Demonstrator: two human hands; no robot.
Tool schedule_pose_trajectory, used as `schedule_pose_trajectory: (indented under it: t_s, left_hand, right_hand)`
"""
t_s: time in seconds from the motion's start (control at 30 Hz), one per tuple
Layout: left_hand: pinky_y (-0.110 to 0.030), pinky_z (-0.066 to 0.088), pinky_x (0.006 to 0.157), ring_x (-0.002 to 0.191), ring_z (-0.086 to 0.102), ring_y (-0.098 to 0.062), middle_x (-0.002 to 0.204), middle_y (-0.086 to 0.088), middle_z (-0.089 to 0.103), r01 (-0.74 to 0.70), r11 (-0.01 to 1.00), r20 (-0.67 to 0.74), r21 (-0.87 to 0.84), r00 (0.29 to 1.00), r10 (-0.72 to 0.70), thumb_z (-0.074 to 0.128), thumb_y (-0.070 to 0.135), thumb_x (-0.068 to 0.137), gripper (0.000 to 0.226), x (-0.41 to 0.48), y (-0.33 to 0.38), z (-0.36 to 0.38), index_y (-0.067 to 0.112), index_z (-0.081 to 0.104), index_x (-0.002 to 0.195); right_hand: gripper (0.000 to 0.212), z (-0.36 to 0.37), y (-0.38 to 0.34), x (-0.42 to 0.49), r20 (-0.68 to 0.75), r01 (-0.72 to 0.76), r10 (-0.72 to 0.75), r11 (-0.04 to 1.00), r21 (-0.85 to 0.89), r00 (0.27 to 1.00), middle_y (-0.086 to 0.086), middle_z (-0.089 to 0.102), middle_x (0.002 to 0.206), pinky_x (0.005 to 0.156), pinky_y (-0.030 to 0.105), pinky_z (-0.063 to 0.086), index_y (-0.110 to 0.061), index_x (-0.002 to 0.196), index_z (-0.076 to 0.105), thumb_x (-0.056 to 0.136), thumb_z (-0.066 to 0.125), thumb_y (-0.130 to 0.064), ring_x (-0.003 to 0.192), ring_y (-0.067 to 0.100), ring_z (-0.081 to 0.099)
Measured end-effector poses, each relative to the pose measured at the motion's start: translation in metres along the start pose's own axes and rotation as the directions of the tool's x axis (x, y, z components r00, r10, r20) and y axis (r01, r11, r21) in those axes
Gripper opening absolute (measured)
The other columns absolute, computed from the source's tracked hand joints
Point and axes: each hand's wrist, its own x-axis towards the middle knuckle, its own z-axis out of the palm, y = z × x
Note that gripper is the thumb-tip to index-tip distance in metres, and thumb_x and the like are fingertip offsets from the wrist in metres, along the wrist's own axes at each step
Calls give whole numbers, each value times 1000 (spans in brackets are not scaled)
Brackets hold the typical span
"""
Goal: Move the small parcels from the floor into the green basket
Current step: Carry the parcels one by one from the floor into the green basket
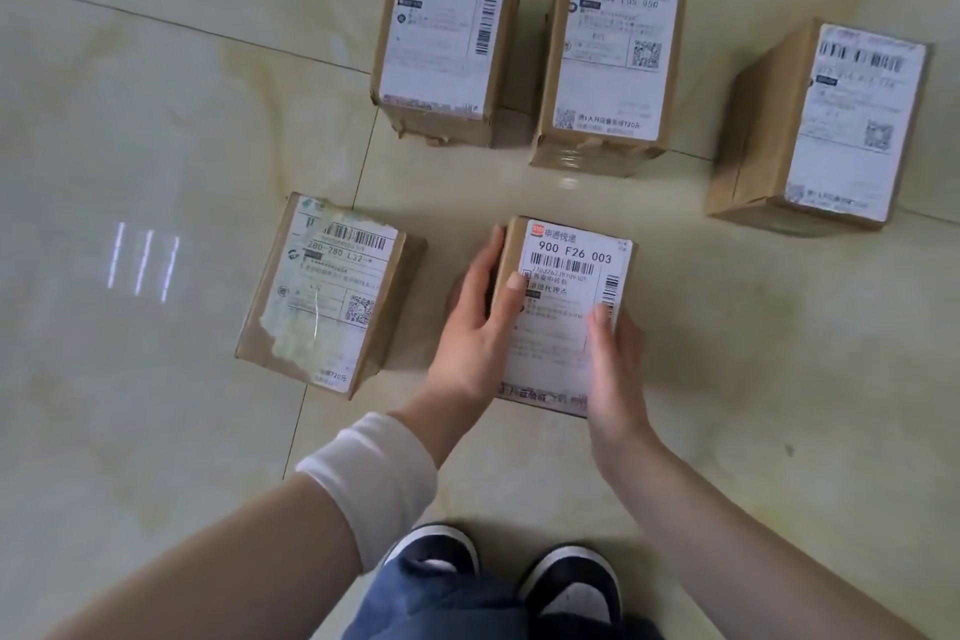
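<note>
Now your left hand (475, 322) and right hand (613, 364) clasp the parcel (563, 312) between them; lift it next, basket out of sight

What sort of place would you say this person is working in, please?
Likely indoors, perhaps a small courier pickup point or a home: glossy tiled floor, and five cardboard parcels bearing printed courier labels laid out on it.

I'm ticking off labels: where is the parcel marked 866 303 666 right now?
Head view, top centre: the 866 303 666 parcel sits on the floor, immediately left of another labelled parcel.
</note>
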Motion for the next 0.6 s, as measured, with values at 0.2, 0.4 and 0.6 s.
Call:
schedule_pose_trajectory:
  t_s: [0.2,0.4,0.6]
  left_hand:
    - [-28,30,113,135,35,-2,151,18,30,84,994,110,-65,991,-77,42,42,93,56,-48,63,-11,41,19,145]
    - [-27,39,106,125,46,-8,145,9,41,48,990,84,-130,996,-37,38,40,95,53,-165,200,-44,38,21,145]
    - [-18,47,93,111,56,-4,134,10,51,-14,977,-14,-214,1000,11,39,31,97,49,-310,357,-110,30,28,145]
  right_hand:
    - [60,-19,-65,-43,181,-252,219,949,188,959,3,59,122,85,34,55,-15,132,40,85,52,-49,104,15,63]
    - [48,-44,-218,-145,160,-223,196,961,167,967,6,54,133,82,27,53,-17,141,32,96,37,-35,107,15,59]
    - [46,-45,-388,-279,187,-137,117,986,95,975,-1,59,122,72,18,54,-21,139,35,96,40,-38,96,4,62]
